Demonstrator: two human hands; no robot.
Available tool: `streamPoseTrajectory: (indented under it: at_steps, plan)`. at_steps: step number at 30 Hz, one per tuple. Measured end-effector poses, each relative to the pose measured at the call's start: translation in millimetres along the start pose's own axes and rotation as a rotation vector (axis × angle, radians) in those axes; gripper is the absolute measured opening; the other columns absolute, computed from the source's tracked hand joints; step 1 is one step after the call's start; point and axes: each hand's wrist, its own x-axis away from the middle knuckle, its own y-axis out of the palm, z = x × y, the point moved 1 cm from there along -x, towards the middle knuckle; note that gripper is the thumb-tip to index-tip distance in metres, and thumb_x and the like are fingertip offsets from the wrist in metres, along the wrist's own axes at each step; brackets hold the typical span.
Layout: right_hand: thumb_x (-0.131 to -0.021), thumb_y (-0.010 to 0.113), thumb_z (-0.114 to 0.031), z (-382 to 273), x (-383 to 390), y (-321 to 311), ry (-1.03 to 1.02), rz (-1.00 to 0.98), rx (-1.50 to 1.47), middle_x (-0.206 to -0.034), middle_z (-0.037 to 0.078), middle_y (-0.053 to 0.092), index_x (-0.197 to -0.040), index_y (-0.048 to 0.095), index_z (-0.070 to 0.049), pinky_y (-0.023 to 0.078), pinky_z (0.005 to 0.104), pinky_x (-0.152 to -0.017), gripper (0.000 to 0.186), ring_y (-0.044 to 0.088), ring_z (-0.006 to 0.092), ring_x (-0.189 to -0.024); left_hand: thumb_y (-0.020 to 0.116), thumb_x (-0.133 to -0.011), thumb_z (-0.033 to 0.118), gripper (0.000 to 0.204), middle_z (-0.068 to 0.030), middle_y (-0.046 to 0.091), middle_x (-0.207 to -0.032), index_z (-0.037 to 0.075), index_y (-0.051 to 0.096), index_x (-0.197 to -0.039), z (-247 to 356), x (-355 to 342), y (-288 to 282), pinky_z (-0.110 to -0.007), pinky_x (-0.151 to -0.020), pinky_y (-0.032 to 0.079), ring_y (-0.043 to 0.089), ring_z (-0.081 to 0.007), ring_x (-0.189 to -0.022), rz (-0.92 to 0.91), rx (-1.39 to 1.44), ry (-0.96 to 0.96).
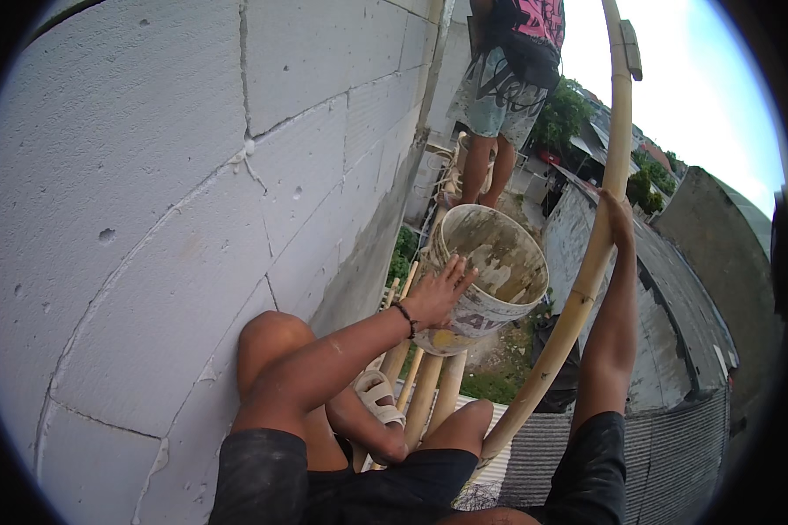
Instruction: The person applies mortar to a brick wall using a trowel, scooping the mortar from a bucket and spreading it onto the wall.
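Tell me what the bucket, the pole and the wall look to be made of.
Bucket, touched by the left hand: probably plastic, pale, smeared inside with dried grey mortar.
Pole, gripped by the right hand: bamboo by its look, smooth tan with ringed nodes.
Wall: large pale grey masonry blocks, likely lightweight concrete, matte and pitted, with mortar squeezed from the joints.

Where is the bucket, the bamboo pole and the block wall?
bucket [499, 254]: head view, on its stained inner wall.
bamboo pole [578, 306]: head view, on the curved middle of the shaft.
block wall [149, 175]: head view, on a grey block face.
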Motion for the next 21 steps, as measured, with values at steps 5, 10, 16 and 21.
streamPoseTrajectory:
  at_steps: [5, 10, 16, 21]
  plan:
    - [-0.079, 0.073, -0.046, 2, 1, 0, 0.02, -0.028, 0.018, -0.083, 0.009, 0.062, -0.107, 0.06, 0.001, 0.049, 0.0344, -0.063, 0.056, 0.061, 0.0181, -0.069, 0.08, -0.07, 0.048, 0.117, -0.0286, 0.03, -0.152, 0.0, 0.016, -0.155, 1, 1, -3, -0.044, -0.097, 0.049, 0.024, -0.0398, -0.147, -0.001, -0.003, 0.008]
    - [-0.079, 0.071, -0.05, 6, -2, 3, -0.005, 0.008, 0.046, -0.083, 0.009, 0.061, -0.106, 0.059, 0.0, 0.048, 0.0346, -0.065, 0.058, 0.061, 0.019, -0.071, 0.081, -0.069, 0.048, 0.118, -0.0286, 0.029, -0.153, 0.0, 0.016, -0.155, -1, 3, -2, -0.044, -0.097, 0.049, 0.025, -0.0395, -0.147, 0.019, 0.011, 0.005]
    - [-0.075, 0.075, -0.05, 13, -10, -2, -0.006, -0.002, 0.073, -0.09, 0.011, 0.064, -0.113, 0.059, 0.003, 0.05, 0.0351, -0.07, 0.067, 0.064, 0.02, -0.077, 0.083, -0.067, 0.045, 0.12, -0.0285, 0.027, -0.154, 0.0, 0.015, -0.155, 1, 2, -5, -0.044, -0.097, 0.049, 0.025, -0.04, -0.146, 0.015, 0.032, 0.003]
    - [-0.074, 0.075, -0.051, 8, -5, 0, -0.01, -0.003, 0.056, -0.09, 0.011, 0.064, -0.111, 0.059, 0.003, 0.05, 0.0347, -0.07, 0.068, 0.063, 0.0195, -0.077, 0.084, -0.067, 0.044, 0.12, -0.0286, 0.026, -0.154, 0.001, 0.015, -0.155, -1, 2, -7, -0.044, -0.097, 0.049, 0.024, -0.0398, -0.147, 0.003, 0.04, 0.009]
